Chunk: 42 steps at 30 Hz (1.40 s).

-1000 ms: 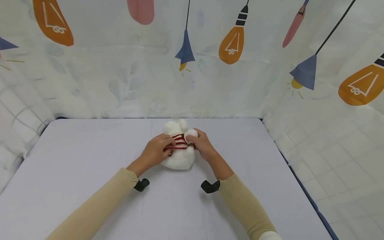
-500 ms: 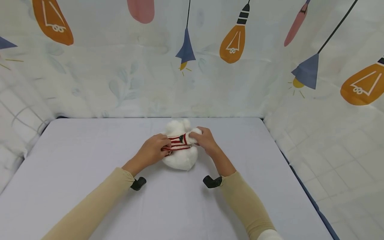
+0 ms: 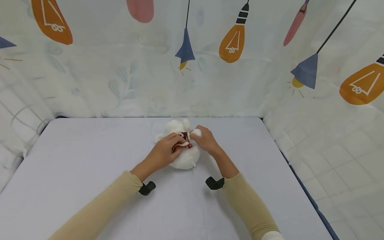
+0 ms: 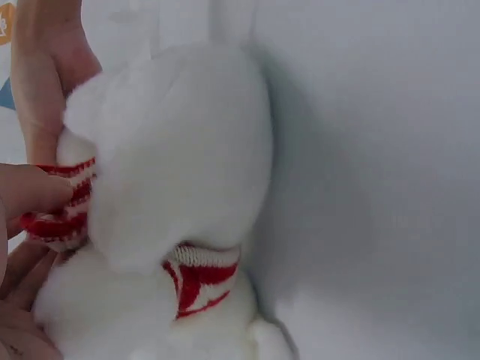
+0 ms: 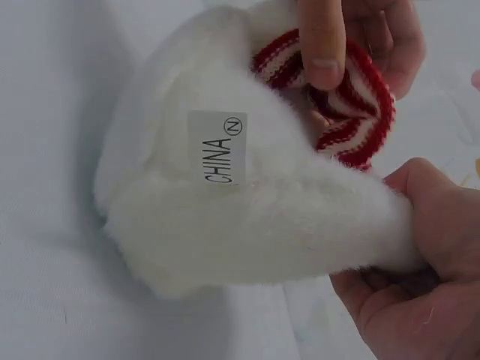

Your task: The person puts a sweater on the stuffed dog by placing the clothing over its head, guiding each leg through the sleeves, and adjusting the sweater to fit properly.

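A white plush toy [image 3: 185,160] lies on the table with a small red-and-white striped knitted sweater [image 3: 184,144] partly on it. My left hand [image 3: 163,150] pinches the sweater's edge, which is bunched over the toy's middle. In the right wrist view the striped knit [image 5: 379,105] forms a loop, with a left-hand finger [image 5: 322,45] across it. My right hand [image 3: 207,140] grips the toy's white paw, close beside the knit. The toy's other paw [image 3: 159,137] sticks out bare on the left. A printed label [image 5: 217,148] shows on the fur.
A white cloth covers the table [image 3: 75,160]. Behind it hangs a curtain [image 3: 144,83] printed with lamps and bulbs. Black wrist mounts [image 3: 147,188] stick out below both sleeves.
My left hand has moved right, pulling the sweater's left side across the toy and bunching it. The toy's left-side paw now shows bare. My right hand drew slightly right, keeping its grip on the paw.
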Each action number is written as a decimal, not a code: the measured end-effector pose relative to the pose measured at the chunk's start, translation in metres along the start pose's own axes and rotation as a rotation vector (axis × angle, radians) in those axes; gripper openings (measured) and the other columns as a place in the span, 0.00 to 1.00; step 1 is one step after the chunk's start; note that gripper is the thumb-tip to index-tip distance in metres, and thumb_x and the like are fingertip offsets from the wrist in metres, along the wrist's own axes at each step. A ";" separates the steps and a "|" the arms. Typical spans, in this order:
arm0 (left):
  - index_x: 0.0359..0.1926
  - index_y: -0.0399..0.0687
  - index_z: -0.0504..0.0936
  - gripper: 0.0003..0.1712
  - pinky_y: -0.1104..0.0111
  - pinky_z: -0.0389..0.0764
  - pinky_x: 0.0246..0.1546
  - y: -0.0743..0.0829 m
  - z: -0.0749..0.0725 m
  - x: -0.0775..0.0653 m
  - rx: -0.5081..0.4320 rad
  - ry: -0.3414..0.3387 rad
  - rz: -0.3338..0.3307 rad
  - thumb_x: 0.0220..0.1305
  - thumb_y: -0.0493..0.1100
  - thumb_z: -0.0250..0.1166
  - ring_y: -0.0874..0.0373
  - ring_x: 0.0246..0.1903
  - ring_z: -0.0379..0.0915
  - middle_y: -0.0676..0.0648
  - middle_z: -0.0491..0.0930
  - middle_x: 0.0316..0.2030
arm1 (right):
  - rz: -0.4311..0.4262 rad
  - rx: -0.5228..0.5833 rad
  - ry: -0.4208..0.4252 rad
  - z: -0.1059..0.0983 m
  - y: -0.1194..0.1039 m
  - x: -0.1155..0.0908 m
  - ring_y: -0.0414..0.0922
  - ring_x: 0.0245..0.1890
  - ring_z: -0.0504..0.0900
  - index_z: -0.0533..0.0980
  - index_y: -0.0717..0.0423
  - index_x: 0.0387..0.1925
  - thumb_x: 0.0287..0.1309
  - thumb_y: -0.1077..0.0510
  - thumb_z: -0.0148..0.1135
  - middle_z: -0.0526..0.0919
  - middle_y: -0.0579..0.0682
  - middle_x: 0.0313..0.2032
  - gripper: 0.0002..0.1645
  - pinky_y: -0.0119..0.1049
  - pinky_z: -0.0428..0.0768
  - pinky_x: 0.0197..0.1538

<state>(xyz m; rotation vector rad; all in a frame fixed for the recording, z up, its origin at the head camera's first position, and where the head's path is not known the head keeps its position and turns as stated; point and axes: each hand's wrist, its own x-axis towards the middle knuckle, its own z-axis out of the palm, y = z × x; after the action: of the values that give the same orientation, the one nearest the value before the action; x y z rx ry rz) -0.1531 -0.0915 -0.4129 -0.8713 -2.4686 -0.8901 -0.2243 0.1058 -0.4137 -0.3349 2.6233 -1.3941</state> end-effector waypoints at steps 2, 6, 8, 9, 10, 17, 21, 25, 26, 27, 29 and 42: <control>0.48 0.43 0.80 0.17 0.67 0.80 0.39 0.005 0.002 -0.001 -0.041 -0.033 0.041 0.57 0.33 0.68 0.58 0.38 0.77 0.47 0.79 0.46 | 0.021 -0.001 -0.031 -0.002 0.000 -0.002 0.43 0.31 0.74 0.72 0.54 0.34 0.61 0.50 0.59 0.78 0.52 0.35 0.12 0.33 0.73 0.31; 0.49 0.42 0.81 0.14 0.65 0.80 0.41 0.004 0.001 -0.002 -0.102 -0.009 0.037 0.61 0.34 0.65 0.55 0.44 0.78 0.46 0.79 0.51 | 0.039 0.013 -0.067 -0.006 0.000 -0.005 0.44 0.32 0.75 0.72 0.55 0.37 0.59 0.47 0.64 0.78 0.53 0.37 0.17 0.34 0.74 0.32; 0.47 0.41 0.80 0.11 0.62 0.80 0.44 0.000 -0.001 -0.004 -0.092 0.057 -0.032 0.63 0.35 0.63 0.53 0.46 0.78 0.46 0.78 0.50 | 0.041 0.010 -0.064 -0.007 0.000 -0.006 0.44 0.33 0.76 0.72 0.55 0.38 0.57 0.48 0.66 0.79 0.53 0.38 0.17 0.34 0.75 0.33; 0.46 0.42 0.80 0.10 0.61 0.80 0.45 -0.003 -0.002 -0.005 -0.085 0.083 -0.088 0.64 0.37 0.63 0.53 0.47 0.77 0.46 0.78 0.49 | 0.044 0.010 -0.059 -0.007 0.000 -0.006 0.44 0.34 0.76 0.73 0.55 0.38 0.57 0.49 0.66 0.79 0.54 0.39 0.17 0.33 0.75 0.33; 0.46 0.42 0.79 0.10 0.60 0.80 0.45 -0.006 -0.003 -0.007 -0.082 0.097 -0.154 0.64 0.38 0.63 0.52 0.47 0.76 0.46 0.77 0.48 | 0.048 0.013 -0.056 -0.007 0.001 -0.006 0.44 0.34 0.76 0.73 0.55 0.38 0.57 0.50 0.66 0.79 0.54 0.40 0.16 0.33 0.75 0.33; 0.48 0.46 0.71 0.17 0.55 0.75 0.50 -0.019 -0.003 -0.017 -0.143 -0.062 -0.459 0.63 0.48 0.63 0.51 0.49 0.73 0.46 0.75 0.48 | 0.039 -0.005 -0.036 -0.005 0.000 -0.009 0.45 0.34 0.77 0.70 0.54 0.38 0.56 0.51 0.66 0.78 0.55 0.40 0.16 0.33 0.77 0.32; 0.46 0.45 0.73 0.12 0.54 0.73 0.54 -0.022 0.003 -0.013 -0.202 -0.002 -0.466 0.60 0.39 0.60 0.49 0.51 0.73 0.44 0.76 0.46 | -0.030 -0.040 -0.057 -0.005 -0.002 -0.009 0.45 0.38 0.76 0.71 0.47 0.43 0.58 0.52 0.65 0.79 0.52 0.44 0.14 0.36 0.76 0.36; 0.41 0.47 0.76 0.09 0.52 0.74 0.54 -0.025 0.005 -0.008 -0.227 0.062 -0.492 0.59 0.34 0.57 0.49 0.51 0.73 0.44 0.76 0.44 | -0.122 -0.051 -0.084 -0.004 -0.001 -0.008 0.45 0.50 0.76 0.78 0.45 0.46 0.62 0.58 0.60 0.81 0.49 0.51 0.11 0.42 0.75 0.51; 0.39 0.47 0.77 0.08 0.52 0.73 0.55 -0.026 0.004 -0.007 -0.236 0.076 -0.499 0.60 0.34 0.57 0.49 0.51 0.73 0.44 0.77 0.44 | -0.139 -0.045 -0.086 -0.004 0.000 -0.007 0.45 0.53 0.75 0.79 0.47 0.45 0.63 0.60 0.59 0.81 0.48 0.52 0.11 0.42 0.74 0.56; 0.39 0.47 0.79 0.08 0.52 0.73 0.55 -0.027 0.004 -0.005 -0.245 0.091 -0.495 0.61 0.33 0.57 0.48 0.51 0.73 0.44 0.77 0.44 | -0.144 -0.034 -0.085 -0.004 0.002 -0.007 0.44 0.56 0.75 0.81 0.48 0.44 0.63 0.61 0.58 0.82 0.48 0.52 0.11 0.44 0.73 0.59; 0.36 0.48 0.82 0.09 0.53 0.73 0.55 -0.028 0.002 -0.003 -0.272 0.106 -0.497 0.62 0.33 0.56 0.49 0.51 0.73 0.45 0.78 0.44 | -0.149 0.004 -0.082 -0.004 0.003 -0.007 0.45 0.58 0.76 0.82 0.50 0.43 0.63 0.62 0.57 0.83 0.49 0.51 0.11 0.46 0.72 0.63; 0.39 0.48 0.78 0.13 0.54 0.78 0.47 -0.032 0.000 0.001 -0.216 0.024 -0.486 0.52 0.37 0.69 0.48 0.46 0.74 0.45 0.77 0.42 | -0.139 -0.043 -0.020 0.005 0.007 -0.007 0.44 0.46 0.75 0.76 0.49 0.31 0.51 0.65 0.62 0.80 0.47 0.40 0.08 0.40 0.73 0.49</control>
<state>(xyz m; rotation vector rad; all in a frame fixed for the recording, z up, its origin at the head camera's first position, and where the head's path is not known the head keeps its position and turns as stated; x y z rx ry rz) -0.1751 -0.1104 -0.4258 -0.3108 -2.6427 -1.3360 -0.2176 0.1080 -0.4222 -0.5438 2.6623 -1.3676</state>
